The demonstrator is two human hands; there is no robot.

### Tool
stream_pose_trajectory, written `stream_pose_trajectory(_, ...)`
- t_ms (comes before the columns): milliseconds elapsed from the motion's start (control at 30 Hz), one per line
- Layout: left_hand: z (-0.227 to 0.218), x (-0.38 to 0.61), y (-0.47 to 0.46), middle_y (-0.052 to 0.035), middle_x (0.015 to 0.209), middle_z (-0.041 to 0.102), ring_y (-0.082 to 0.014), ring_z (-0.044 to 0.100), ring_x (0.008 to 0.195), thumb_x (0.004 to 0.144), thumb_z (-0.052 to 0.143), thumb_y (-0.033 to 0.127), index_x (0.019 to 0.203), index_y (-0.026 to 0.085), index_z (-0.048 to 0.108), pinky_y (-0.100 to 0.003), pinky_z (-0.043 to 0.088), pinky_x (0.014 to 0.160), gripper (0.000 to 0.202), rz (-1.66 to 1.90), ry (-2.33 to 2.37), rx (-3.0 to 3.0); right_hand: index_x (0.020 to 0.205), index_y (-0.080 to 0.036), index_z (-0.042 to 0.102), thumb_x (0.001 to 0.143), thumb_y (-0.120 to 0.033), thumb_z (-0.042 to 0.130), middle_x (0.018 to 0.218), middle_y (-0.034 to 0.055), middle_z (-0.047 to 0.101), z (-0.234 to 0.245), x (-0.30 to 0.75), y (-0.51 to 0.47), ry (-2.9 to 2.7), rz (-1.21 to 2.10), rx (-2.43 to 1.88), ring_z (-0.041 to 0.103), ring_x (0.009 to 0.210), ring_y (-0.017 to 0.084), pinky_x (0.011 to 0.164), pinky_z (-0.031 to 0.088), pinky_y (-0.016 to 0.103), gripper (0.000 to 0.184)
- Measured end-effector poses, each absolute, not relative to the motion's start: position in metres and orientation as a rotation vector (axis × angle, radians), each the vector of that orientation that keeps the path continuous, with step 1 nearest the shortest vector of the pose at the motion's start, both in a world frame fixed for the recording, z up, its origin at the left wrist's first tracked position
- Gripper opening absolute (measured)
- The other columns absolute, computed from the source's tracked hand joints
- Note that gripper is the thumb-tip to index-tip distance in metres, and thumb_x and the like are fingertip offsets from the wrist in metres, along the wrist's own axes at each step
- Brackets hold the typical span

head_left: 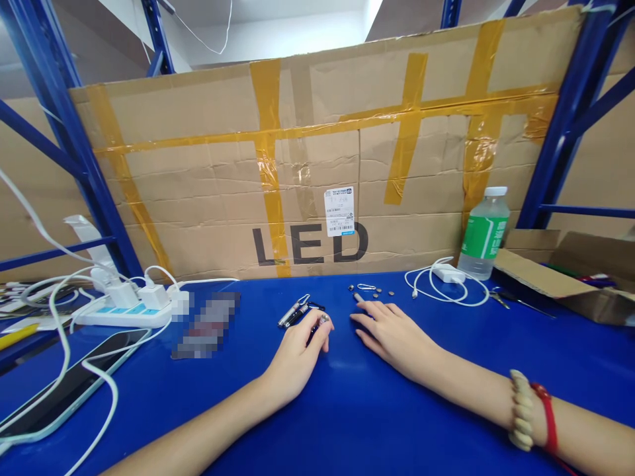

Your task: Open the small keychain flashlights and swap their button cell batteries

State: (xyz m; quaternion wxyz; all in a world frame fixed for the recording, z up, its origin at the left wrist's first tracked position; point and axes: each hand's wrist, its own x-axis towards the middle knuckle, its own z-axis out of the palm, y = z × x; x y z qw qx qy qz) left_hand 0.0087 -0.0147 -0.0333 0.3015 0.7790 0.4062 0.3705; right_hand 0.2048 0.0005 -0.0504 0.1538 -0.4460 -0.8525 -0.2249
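Observation:
My left hand (297,360) is closed around a small dark tube (323,318) with a shiny metal end; most of it is hidden by the fingers. Just beyond that hand lie a silver pen-like tube (292,313) and a black one (298,314), with clips at their far ends. My right hand (391,334) is palm down with its fingers apart. Its index fingertip touches or nearly touches a small silver cylinder (358,297). Farther back are a light clip (366,287), small round discs (391,293) like button cells, and a tiny dark part (351,287).
On the left are a power strip (124,314) with white cables, a phone (74,380) and a blurred-out flat item (208,325). At right stand a bottle (483,238), a coiled white cable with charger (449,272), scissors-like tools (499,299) and an open box (570,271). Cardboard (218,198) backs the table.

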Motion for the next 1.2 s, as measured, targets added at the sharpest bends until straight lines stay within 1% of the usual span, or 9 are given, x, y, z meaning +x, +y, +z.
stream_pose_trajectory(100, -0.035, 0.008, -0.014, 0.003, 0.064, 0.05, -0.013, 0.047, 0.064, 0.091, 0.033, 0.035, 0.081, 0.019, 0.048, -0.024, 0.035, 0.066, 0.024, 1.006, 1.077, 2.091, 0.106, -0.018, 0.06, 0.09, -0.014, 0.039, 0.101, 0.008, 0.062, -0.047, 0.198, -0.008, -2.614, -0.612, -0.936, 0.058, 0.09, 0.019, 0.076, 0.044, 0.033, 0.026)
stream_pose_trajectory(267, -0.038, 0.005, -0.012, 0.0016, 0.069, 0.05, -0.0135, 0.047, 0.065, 0.092, 0.031, 0.037, 0.078, 0.019, 0.046, -0.025, 0.036, 0.065, 0.026, 1.227, 1.205, 1.969, 0.104, -0.019, 0.058, 0.09, -0.018, 0.039, 0.09, 0.0021, 0.063, -0.037, 0.192, -0.024, -2.769, -0.487, -0.516, 0.055, 0.077, 0.014, 0.061, 0.039, 0.026, 0.023)
stream_pose_trajectory(533, -0.038, 0.003, -0.006, 0.0009, 0.083, 0.049, -0.0144, 0.049, 0.077, 0.091, 0.034, 0.037, 0.086, 0.021, 0.045, -0.025, 0.039, 0.071, 0.02, 1.579, 1.347, 1.668, 0.078, -0.018, 0.062, 0.082, -0.022, 0.042, 0.058, -0.0007, 0.055, -0.037, 0.2, -0.018, -2.601, -0.361, -0.389, 0.046, 0.051, 0.011, 0.047, 0.031, 0.025, 0.021)
stream_pose_trajectory(633, -0.038, 0.004, -0.006, 0.0007, 0.081, 0.05, -0.0151, 0.049, 0.079, 0.091, 0.034, 0.038, 0.083, 0.02, 0.046, -0.026, 0.039, 0.072, 0.023, 1.558, 1.337, 1.647, 0.091, -0.018, 0.062, 0.081, -0.025, 0.045, 0.072, 0.0013, 0.061, -0.036, 0.199, -0.02, -2.617, -0.305, -0.447, 0.052, 0.06, 0.012, 0.052, 0.035, 0.024, 0.021)
stream_pose_trajectory(767, -0.041, 0.006, -0.006, 0.0011, 0.076, 0.05, -0.0159, 0.049, 0.074, 0.087, 0.041, 0.032, 0.076, 0.02, 0.045, -0.027, 0.04, 0.07, 0.016, 1.42, 1.372, 1.794, 0.105, -0.018, 0.059, 0.082, -0.028, 0.048, 0.098, 0.0046, 0.061, -0.034, 0.199, -0.02, -2.647, -0.158, -0.586, 0.056, 0.082, 0.015, 0.075, 0.041, 0.028, 0.027)
stream_pose_trajectory(833, -0.044, 0.006, -0.004, -0.0001, 0.077, 0.052, -0.0176, 0.05, 0.077, 0.08, 0.049, 0.021, 0.077, 0.02, 0.048, -0.029, 0.041, 0.072, 0.003, 1.297, 1.436, 1.921, 0.099, -0.018, 0.06, 0.084, -0.026, 0.046, 0.096, 0.0039, 0.062, -0.035, 0.199, -0.018, -2.666, -0.138, -0.587, 0.056, 0.083, 0.015, 0.078, 0.04, 0.029, 0.023)
stream_pose_trajectory(933, -0.05, 0.005, 0.001, -0.0034, 0.083, 0.057, -0.0206, 0.052, 0.084, 0.072, 0.051, 0.008, 0.084, 0.019, 0.054, -0.033, 0.041, 0.078, 0.016, 1.119, 1.522, 2.043, 0.097, -0.017, 0.061, 0.085, -0.023, 0.043, 0.095, 0.0042, 0.062, -0.038, 0.198, -0.017, -2.686, -0.142, -0.59, 0.056, 0.084, 0.015, 0.076, 0.041, 0.028, 0.022)
stream_pose_trajectory(1067, -0.055, 0.003, 0.005, -0.0036, 0.085, 0.061, -0.0196, 0.053, 0.083, 0.071, 0.049, 0.005, 0.082, 0.019, 0.052, -0.034, 0.041, 0.079, 0.018, 1.116, 1.471, 2.114, 0.098, -0.017, 0.061, 0.086, -0.022, 0.043, 0.096, 0.0044, 0.062, -0.038, 0.198, -0.017, -2.686, -0.147, -0.608, 0.056, 0.084, 0.014, 0.075, 0.041, 0.027, 0.023)
stream_pose_trajectory(1200, -0.054, 0.004, 0.005, -0.0012, 0.076, 0.059, -0.0159, 0.052, 0.068, 0.073, 0.049, 0.007, 0.075, 0.019, 0.048, -0.03, 0.041, 0.069, 0.012, 1.131, 1.427, 2.062, 0.099, -0.018, 0.061, 0.086, -0.021, 0.042, 0.096, 0.0041, 0.062, -0.037, 0.198, -0.019, -2.674, -0.14, -0.611, 0.056, 0.084, 0.014, 0.075, 0.042, 0.026, 0.023)
